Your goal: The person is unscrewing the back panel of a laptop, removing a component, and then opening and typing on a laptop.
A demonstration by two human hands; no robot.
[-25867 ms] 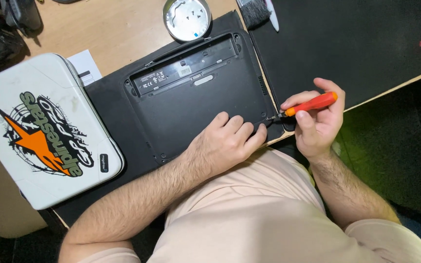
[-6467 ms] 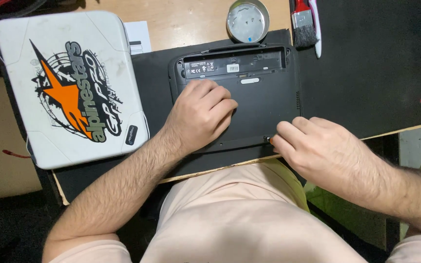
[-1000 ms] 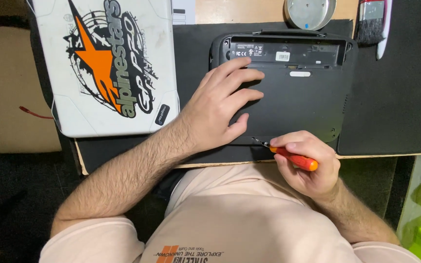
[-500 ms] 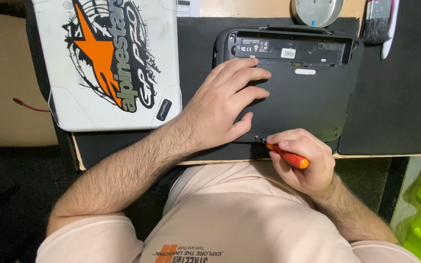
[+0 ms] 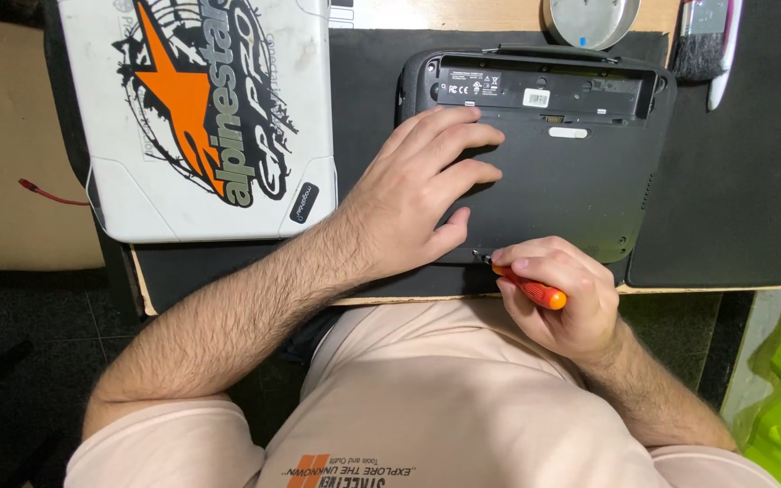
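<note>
Centre-right of the head view, a black laptop lies underside-up on a dark mat at the desk's near edge, its battery bay open along the far side. Left hand lies flat on the base, fingers spread, gripping nothing, just pinning the case. Right hand sits at the laptop's near edge, fingers curled tight round an orange-handled screwdriver; the tip meets the case near the bottom edge, right beside the left thumb. Screw itself too small to see. Looks like the screw-driving step on the base cover; the next move likely calls for keeping the tip seated and the case held still while turning. Upper left of the frame: a white laptop with an orange star graphic. Top edge: a round metal dish, and a brush at upper right.
</note>
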